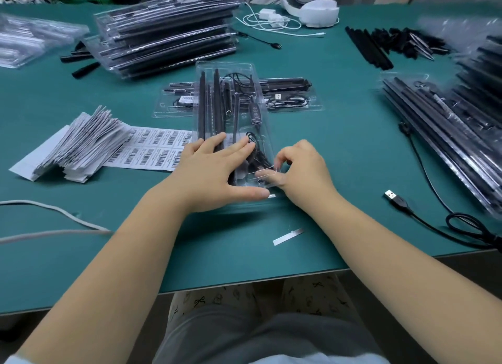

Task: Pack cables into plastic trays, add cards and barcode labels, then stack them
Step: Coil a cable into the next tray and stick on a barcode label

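Clear plastic tray (231,105) lying lengthwise on the green counter (326,146), straight ahead, loaded with black rods and a coiled black cable (251,143). Left hand (217,171) flat on the tray's near end, fingers straight and spread, thumb along the near edge, pressing, gripping nothing. Right hand (301,165) just beside it at the tray's near right corner, fingers curled, pinching the clear plastic edge.

Behind that tray, a second packed tray (293,97) lying crosswise, partly underneath the first one's far half. Left of the hands, a sheet of barcode labels (152,150) with a fanned pile of cards (81,143) overlapping its left side. Far left, a stack of packed trays (168,32); far right, another stack (448,124). Loose USB cable (402,200) near the right edge.
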### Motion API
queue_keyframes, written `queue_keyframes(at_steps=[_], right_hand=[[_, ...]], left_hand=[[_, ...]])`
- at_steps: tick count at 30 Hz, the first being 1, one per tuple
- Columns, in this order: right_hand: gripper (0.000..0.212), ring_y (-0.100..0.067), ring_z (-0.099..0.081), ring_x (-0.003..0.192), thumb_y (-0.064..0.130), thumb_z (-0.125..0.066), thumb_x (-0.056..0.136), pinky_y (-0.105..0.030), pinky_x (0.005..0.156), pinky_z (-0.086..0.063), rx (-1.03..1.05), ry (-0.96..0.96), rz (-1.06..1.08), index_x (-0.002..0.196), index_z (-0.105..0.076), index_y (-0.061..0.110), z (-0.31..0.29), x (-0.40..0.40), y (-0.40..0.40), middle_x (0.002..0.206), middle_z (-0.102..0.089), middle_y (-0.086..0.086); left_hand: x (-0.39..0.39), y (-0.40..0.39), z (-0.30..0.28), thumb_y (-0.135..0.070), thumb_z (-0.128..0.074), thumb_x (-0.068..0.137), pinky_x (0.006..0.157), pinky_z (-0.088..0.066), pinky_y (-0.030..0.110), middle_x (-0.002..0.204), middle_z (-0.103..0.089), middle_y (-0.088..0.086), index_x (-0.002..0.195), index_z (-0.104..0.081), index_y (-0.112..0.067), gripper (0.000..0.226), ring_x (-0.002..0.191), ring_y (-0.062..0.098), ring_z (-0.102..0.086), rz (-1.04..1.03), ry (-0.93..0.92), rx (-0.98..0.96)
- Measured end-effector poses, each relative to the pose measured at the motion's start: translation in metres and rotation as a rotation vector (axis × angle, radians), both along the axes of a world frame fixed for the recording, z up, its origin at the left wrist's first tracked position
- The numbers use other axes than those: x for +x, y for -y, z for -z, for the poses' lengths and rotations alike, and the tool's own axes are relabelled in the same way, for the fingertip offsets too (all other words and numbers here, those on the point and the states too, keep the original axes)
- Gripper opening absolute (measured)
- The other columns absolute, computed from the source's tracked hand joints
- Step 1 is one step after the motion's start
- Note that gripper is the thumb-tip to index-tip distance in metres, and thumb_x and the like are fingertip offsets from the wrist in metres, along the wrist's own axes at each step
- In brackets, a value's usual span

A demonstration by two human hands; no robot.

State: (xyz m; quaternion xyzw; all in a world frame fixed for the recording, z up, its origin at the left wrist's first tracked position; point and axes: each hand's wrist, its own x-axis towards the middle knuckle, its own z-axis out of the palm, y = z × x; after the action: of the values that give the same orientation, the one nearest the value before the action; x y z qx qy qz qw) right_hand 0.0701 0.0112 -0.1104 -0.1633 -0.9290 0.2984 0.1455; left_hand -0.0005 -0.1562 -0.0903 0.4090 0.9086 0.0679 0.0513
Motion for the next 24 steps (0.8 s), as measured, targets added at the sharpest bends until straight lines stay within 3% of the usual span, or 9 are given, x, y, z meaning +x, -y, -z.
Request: queue_keyframes(at_steps=[3, 7, 9, 12, 17, 19, 21, 22, 24], right_hand=[[0.033, -0.002, -0.043, 0.069, 0.044, -0.081, 0.066, -0.009, 0.059, -0.032, -0.063, 0.023, -0.080, 0.054, -0.052, 0.036, -0.006, 0.002, -0.005, 0.077, -0.043, 0.010], [0.022, 0.001, -0.053, 0.075, 0.029, -0.073, 0.079, -0.004, 0.066, -0.035, -0.187, 0.145, -0.285, 0.066, -0.065, 0.044, -0.017, 0.009, -0.025, 0.089, -0.060, 0.008], [0.023, 0.000, -0.062, 0.081, 0.016, -0.066, 0.085, -0.009, 0.076, -0.041, -0.378, 0.103, -0.297, 0.078, -0.072, 0.038, -0.022, 0.014, -0.037, 0.088, -0.071, 0.009], [0.029, -0.003, -0.066, 0.079, 0.009, -0.067, 0.084, -0.014, 0.072, -0.046, -0.611, -0.056, -0.245, 0.097, -0.068, 0.035, -0.024, 0.017, -0.046, 0.087, -0.073, 0.010], [0.037, 0.005, -0.040, 0.121, 0.024, -0.068, 0.085, -0.003, 0.098, -0.024, -0.075, -0.008, -0.399, 0.120, -0.061, 0.033, -0.016, 0.012, -0.029, 0.131, -0.049, 0.022], [0.037, -0.004, -0.038, 0.126, 0.032, -0.064, 0.088, -0.013, 0.104, -0.022, 0.039, 0.031, -0.351, 0.124, -0.061, 0.028, -0.014, 0.009, -0.026, 0.136, -0.049, 0.018], [0.039, -0.014, -0.043, 0.121, 0.046, -0.064, 0.083, -0.031, 0.107, -0.029, 0.106, 0.010, -0.246, 0.117, -0.066, 0.028, -0.014, 0.008, -0.024, 0.131, -0.055, 0.016], [0.044, -0.017, -0.044, 0.117, 0.053, -0.064, 0.078, -0.036, 0.105, -0.033, 0.143, -0.001, -0.213, 0.114, -0.068, 0.028, -0.015, 0.007, -0.023, 0.127, -0.058, 0.015], [0.051, -0.017, -0.045, 0.111, 0.060, -0.065, 0.072, -0.038, 0.101, -0.037, 0.196, -0.015, -0.196, 0.111, -0.068, 0.028, -0.014, 0.007, -0.021, 0.123, -0.060, 0.013]], left_hand=[[0.000, 0.001, 0.001, -0.093, -0.020, 0.059, 0.114, 0.001, 0.036, 0.154, -0.002, -0.027, 0.149, -0.006, -0.045, 0.103, 0.144, 0.008, 0.003, 0.005, -0.010, 0.003], [0.001, 0.000, 0.002, -0.096, -0.020, 0.056, 0.114, 0.001, 0.036, 0.154, -0.001, -0.027, 0.149, -0.006, -0.044, 0.107, 0.144, 0.009, 0.003, -0.002, -0.032, -0.008], [0.002, -0.001, 0.003, -0.100, -0.017, 0.052, 0.114, 0.001, 0.038, 0.155, -0.002, -0.026, 0.148, -0.007, -0.044, 0.112, 0.145, 0.010, 0.003, -0.003, -0.065, -0.026], [0.000, -0.003, 0.005, -0.098, -0.010, 0.049, 0.116, 0.001, 0.042, 0.155, -0.003, -0.025, 0.148, -0.008, -0.043, 0.114, 0.145, 0.012, 0.003, -0.006, -0.095, -0.030], [0.001, 0.000, 0.007, -0.100, -0.014, 0.053, 0.115, 0.003, 0.041, 0.155, -0.003, -0.024, 0.149, -0.008, -0.041, 0.113, 0.145, 0.012, 0.003, 0.037, -0.141, -0.056], [0.000, 0.007, 0.004, -0.087, -0.032, 0.061, 0.116, -0.005, 0.038, 0.150, -0.025, -0.026, 0.143, -0.031, -0.042, 0.094, 0.143, 0.008, -0.012, 0.063, 0.043, 0.180], [-0.003, 0.012, -0.003, -0.059, -0.052, 0.071, 0.109, -0.030, 0.026, 0.123, -0.058, -0.027, 0.115, -0.061, -0.041, 0.049, 0.125, -0.001, -0.045, -0.003, 0.378, 0.626], [-0.006, 0.014, -0.005, -0.044, -0.057, 0.075, 0.097, -0.040, 0.017, 0.106, -0.067, -0.024, 0.101, -0.066, -0.039, 0.028, 0.108, -0.004, -0.056, -0.078, 0.405, 0.798], [-0.012, 0.016, -0.007, -0.023, -0.058, 0.083, 0.075, -0.042, 0.005, 0.083, -0.068, -0.020, 0.084, -0.066, -0.035, 0.015, 0.082, -0.009, -0.059, -0.278, 0.159, 0.902]])
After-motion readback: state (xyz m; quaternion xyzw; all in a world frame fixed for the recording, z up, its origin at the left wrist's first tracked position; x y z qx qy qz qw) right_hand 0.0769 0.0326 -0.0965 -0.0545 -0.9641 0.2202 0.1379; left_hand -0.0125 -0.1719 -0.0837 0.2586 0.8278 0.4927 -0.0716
